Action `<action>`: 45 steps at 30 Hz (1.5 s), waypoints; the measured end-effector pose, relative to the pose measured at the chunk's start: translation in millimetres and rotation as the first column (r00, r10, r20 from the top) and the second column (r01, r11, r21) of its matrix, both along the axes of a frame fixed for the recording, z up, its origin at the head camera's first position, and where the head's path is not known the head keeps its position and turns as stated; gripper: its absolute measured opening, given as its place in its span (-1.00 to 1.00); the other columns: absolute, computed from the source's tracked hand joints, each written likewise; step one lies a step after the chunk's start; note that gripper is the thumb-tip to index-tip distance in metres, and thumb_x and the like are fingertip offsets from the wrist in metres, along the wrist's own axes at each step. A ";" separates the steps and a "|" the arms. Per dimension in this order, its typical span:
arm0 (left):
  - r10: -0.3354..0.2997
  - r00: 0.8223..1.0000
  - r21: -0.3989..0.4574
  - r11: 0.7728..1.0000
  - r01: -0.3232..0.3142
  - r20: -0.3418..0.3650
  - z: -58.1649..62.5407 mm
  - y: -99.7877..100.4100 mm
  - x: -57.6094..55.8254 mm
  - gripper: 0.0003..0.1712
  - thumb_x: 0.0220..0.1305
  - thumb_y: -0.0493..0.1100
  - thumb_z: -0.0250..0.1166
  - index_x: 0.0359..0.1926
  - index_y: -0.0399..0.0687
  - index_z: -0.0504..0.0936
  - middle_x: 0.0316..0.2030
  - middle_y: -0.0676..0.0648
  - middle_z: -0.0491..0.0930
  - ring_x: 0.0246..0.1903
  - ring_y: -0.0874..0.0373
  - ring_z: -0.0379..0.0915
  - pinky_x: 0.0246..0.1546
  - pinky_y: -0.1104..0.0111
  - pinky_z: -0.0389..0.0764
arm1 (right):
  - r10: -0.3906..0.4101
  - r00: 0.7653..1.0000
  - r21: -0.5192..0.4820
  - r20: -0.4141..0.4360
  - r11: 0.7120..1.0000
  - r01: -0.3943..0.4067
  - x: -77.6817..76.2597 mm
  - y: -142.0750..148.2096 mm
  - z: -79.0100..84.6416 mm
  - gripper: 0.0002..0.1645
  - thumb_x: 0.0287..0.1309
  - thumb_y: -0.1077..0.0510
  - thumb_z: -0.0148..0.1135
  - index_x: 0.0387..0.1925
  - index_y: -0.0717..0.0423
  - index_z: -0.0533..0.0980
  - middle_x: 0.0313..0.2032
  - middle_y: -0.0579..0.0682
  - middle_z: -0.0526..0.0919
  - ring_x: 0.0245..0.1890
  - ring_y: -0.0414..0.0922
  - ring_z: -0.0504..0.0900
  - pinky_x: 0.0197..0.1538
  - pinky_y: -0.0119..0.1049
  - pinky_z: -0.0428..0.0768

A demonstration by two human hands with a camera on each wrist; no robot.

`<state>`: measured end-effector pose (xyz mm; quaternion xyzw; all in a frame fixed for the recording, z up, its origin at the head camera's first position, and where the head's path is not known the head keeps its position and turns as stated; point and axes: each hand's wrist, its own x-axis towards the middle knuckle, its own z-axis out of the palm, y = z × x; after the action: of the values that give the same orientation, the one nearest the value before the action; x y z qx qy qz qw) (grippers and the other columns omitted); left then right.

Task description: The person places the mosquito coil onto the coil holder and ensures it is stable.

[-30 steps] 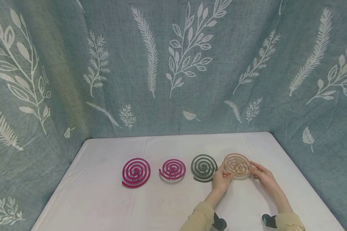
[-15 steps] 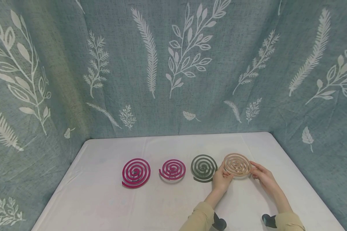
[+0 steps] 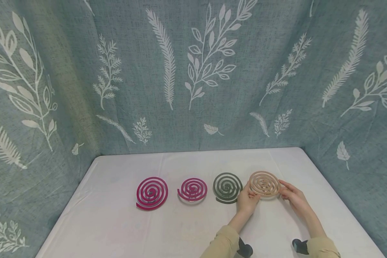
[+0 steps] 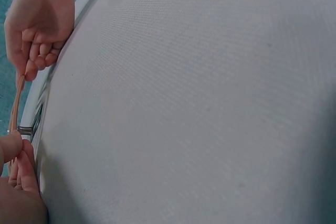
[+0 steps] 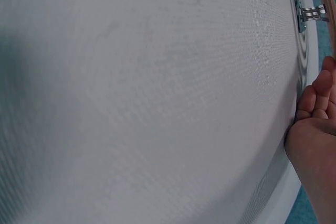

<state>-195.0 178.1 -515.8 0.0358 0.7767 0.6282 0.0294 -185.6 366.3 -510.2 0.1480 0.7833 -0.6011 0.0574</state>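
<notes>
Between the two hands, at the right of the row in the head view, a tan mosquito coil [image 3: 264, 184] is raised off the table. My left hand [image 3: 247, 201] pinches its left edge, and my right hand [image 3: 295, 197] pinches its right edge with thumb and fingers. Seen edge-on in the left wrist view, the coil [image 4: 17, 103] looks thin and flat. A small metal stand [image 5: 313, 13] rises beneath it in the right wrist view. Left of my left hand lies a dark green coil [image 3: 227, 188], its right edge close to that hand.
Two magenta coils, one at the far left [image 3: 152, 193] and a smaller-looking one [image 3: 192, 190] beside it, continue the row on the white-covered table [image 3: 122, 229]. A blue-grey leaf-print curtain [image 3: 180, 129] surrounds the table's back and sides. Dark wrist devices [image 3: 245, 248] sit by the sleeves.
</notes>
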 end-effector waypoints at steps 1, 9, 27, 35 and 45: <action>0.000 1.000 -0.002 1.000 0.000 0.001 0.1 0.0 -0.1 -0.29 0.07 -0.38 0.34 0.28 -0.33 0.33 -0.52 0.03 0.48 -0.58 0.43 0.29 -0.59 0.65 0.36 | 0.000 1.000 -0.001 -0.001 1.000 0.000 -0.2 0.0 0.0 -0.23 0.31 0.08 0.04 0.42 0.28 0.02 -0.35 -0.44 0.47 -0.29 -0.42 0.40 -0.16 -0.58 0.45; 0.000 1.000 -0.016 1.000 0.000 0.009 -1.9 1.2 -1.8 -0.28 0.07 -0.37 0.33 0.29 -0.29 0.33 -0.52 0.06 0.46 -0.58 0.42 0.28 -0.59 0.64 0.36 | -0.006 1.000 0.003 0.008 1.000 0.006 -0.3 -0.7 0.6 -0.22 0.31 0.05 0.06 0.41 0.28 0.03 -0.32 -0.46 0.45 -0.28 -0.43 0.40 -0.16 -0.59 0.45; -0.002 1.000 -0.002 1.000 0.002 0.012 -6.6 2.3 -3.1 -0.27 0.05 -0.40 0.34 0.28 -0.30 0.34 -0.53 0.07 0.46 -0.59 0.44 0.27 -0.59 0.65 0.36 | -0.005 1.000 -0.022 0.006 1.000 0.005 1.0 -1.4 1.8 -0.23 0.31 0.08 0.05 0.42 0.28 0.02 -0.31 -0.49 0.43 -0.28 -0.43 0.39 -0.15 -0.58 0.44; -0.010 1.000 0.003 1.000 0.010 0.010 -3.9 1.6 -2.0 -0.28 0.06 -0.39 0.33 0.29 -0.28 0.34 -0.51 0.05 0.48 -0.57 0.43 0.29 -0.57 0.64 0.38 | -0.006 1.000 -0.031 -0.002 0.999 0.005 1.3 -1.2 2.2 -0.25 0.31 0.12 0.02 0.41 0.30 0.02 -0.35 -0.47 0.45 -0.31 -0.42 0.39 -0.17 -0.58 0.44; -0.009 1.000 0.000 1.000 0.009 0.007 -2.6 0.9 -0.7 -0.28 0.05 -0.40 0.33 0.29 -0.28 0.34 -0.53 0.05 0.47 -0.58 0.43 0.28 -0.58 0.65 0.37 | -0.013 1.000 -0.029 0.001 1.000 0.013 0.7 -1.2 1.8 -0.26 0.31 0.12 0.02 0.41 0.28 0.03 -0.32 -0.46 0.44 -0.30 -0.41 0.39 -0.17 -0.58 0.45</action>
<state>-195.7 179.1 -518.3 0.0372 0.7765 0.6281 0.0349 -184.9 365.1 -508.4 0.1524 0.7736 -0.6126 0.0559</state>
